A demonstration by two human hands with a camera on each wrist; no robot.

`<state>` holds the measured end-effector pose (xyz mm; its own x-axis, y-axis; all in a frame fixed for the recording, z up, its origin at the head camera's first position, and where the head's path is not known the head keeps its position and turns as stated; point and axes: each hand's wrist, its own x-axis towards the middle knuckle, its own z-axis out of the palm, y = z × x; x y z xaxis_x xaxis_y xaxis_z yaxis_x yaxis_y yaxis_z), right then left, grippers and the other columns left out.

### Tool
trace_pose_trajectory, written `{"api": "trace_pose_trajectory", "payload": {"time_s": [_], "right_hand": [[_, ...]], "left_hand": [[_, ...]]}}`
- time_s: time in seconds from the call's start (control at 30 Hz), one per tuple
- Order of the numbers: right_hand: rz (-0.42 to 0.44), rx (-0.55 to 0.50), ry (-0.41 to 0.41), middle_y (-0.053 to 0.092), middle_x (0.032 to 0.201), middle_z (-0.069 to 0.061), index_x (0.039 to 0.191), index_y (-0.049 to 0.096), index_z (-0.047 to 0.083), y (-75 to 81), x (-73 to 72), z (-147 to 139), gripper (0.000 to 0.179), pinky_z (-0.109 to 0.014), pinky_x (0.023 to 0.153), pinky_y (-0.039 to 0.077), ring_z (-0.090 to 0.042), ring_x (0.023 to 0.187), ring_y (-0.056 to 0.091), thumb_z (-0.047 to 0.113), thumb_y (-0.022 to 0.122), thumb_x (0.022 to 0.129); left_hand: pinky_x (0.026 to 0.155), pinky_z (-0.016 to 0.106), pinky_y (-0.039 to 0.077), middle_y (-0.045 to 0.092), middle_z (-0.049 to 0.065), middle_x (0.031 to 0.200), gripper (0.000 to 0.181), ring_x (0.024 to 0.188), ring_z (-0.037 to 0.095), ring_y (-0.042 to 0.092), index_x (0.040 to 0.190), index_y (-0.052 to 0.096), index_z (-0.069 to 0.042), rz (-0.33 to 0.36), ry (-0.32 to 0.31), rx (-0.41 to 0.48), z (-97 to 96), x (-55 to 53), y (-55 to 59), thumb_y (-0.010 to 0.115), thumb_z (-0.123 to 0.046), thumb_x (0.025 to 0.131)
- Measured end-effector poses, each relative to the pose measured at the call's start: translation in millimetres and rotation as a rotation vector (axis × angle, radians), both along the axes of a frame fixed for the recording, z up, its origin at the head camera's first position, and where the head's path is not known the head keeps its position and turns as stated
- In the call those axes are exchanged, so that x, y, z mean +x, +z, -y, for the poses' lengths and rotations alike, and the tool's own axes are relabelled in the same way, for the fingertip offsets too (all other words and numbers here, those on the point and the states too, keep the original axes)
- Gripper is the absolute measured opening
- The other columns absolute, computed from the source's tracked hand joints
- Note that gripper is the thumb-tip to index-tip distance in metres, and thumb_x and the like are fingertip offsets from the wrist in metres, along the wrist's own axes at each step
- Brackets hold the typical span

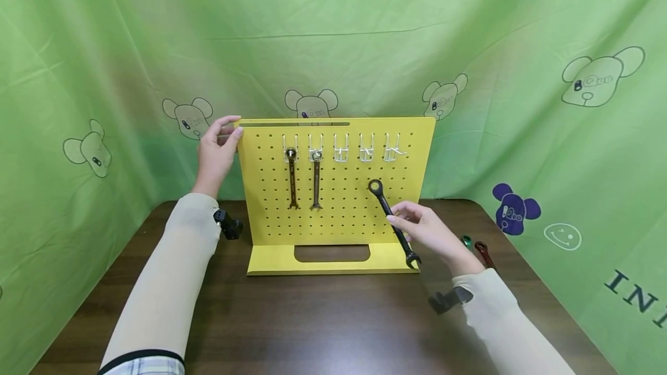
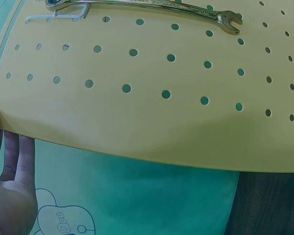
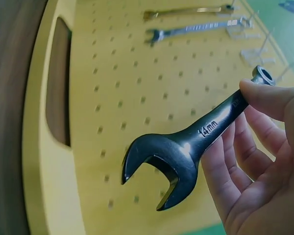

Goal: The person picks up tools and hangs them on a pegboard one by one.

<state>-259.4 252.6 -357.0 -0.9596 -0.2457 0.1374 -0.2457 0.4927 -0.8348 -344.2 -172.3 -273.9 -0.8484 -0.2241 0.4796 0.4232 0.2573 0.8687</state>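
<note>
A yellow pegboard (image 1: 252,187) stands upright on the table. My left hand (image 1: 216,152) holds its upper left corner, thumb in front and fingers behind, as the left wrist view also shows. My right hand (image 1: 424,227) pinches a black combination wrench (image 1: 385,206) between thumb and fingers in front of the board's lower right. Its ring end points up and left, its open end down; "14mm" reads on the shank (image 3: 208,128) in the right wrist view. Two wrenches, one dark (image 1: 292,184) and one silver (image 1: 316,184), hang by their ring ends on the two leftmost hooks.
Three white wire hooks (image 1: 367,149) with no wrench on them run along the board's upper right. A green-ended wrench (image 1: 466,241) and a reddish one (image 1: 484,252) lie on the brown table (image 1: 312,323), partly behind my right forearm. Green printed curtain (image 1: 333,10) surrounds the table.
</note>
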Motion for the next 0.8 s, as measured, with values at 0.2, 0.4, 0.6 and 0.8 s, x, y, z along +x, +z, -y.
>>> {"api": "trace_pose_trajectory", "payload": {"time_s": [0.2, 0.4, 0.6, 0.8], "right_hand": [[-0.025, -0.050, 0.032, 0.060, 0.095, -0.010, 0.117, 0.062, 0.004, 11.0, -6.8, 27, 0.028, -0.037, 0.067, 0.057, -0.028, 0.073, 0.058, 0.027, 0.065, 0.100], [-0.034, -0.106, 0.051, 0.061, 0.093, -0.009, 0.116, 0.062, 0.004, 23.0, -11.7, 51, 0.028, -0.037, 0.070, 0.056, -0.021, 0.080, 0.057, 0.026, 0.065, 0.100], [-0.038, -0.144, 0.058, 0.061, 0.095, -0.008, 0.118, 0.061, 0.004, 34.2, -14.6, 67, 0.030, -0.039, 0.072, 0.056, -0.020, 0.080, 0.056, 0.027, 0.066, 0.099], [-0.040, -0.163, 0.059, 0.061, 0.100, -0.010, 0.121, 0.061, 0.005, 39.7, -18.5, 74, 0.032, -0.038, 0.075, 0.055, -0.022, 0.086, 0.056, 0.029, 0.065, 0.099]], "left_hand": [[0.082, 0.025, 0.057, 0.060, 0.006, 0.113, 0.032, 0.093, 0.015, 0.060, 0.132, 0.064, -0.019, -0.003, 0.000, 0.006, -0.3, 0.2, 0.0, 0.063, -0.026, 0.100], [0.082, 0.024, 0.056, 0.060, 0.005, 0.112, 0.031, 0.093, 0.015, 0.060, 0.131, 0.065, -0.020, 0.006, -0.001, 0.015, -0.3, -0.1, 0.5, 0.064, -0.025, 0.100], [0.083, 0.026, 0.057, 0.060, 0.006, 0.113, 0.031, 0.093, 0.015, 0.060, 0.131, 0.065, -0.020, 0.009, 0.009, 0.003, -0.6, -0.7, 0.4, 0.063, -0.025, 0.100], [0.081, 0.024, 0.056, 0.060, 0.006, 0.113, 0.031, 0.093, 0.015, 0.060, 0.131, 0.065, -0.021, 0.001, 0.007, 0.002, -0.4, -0.5, -0.4, 0.064, -0.026, 0.100]]}}
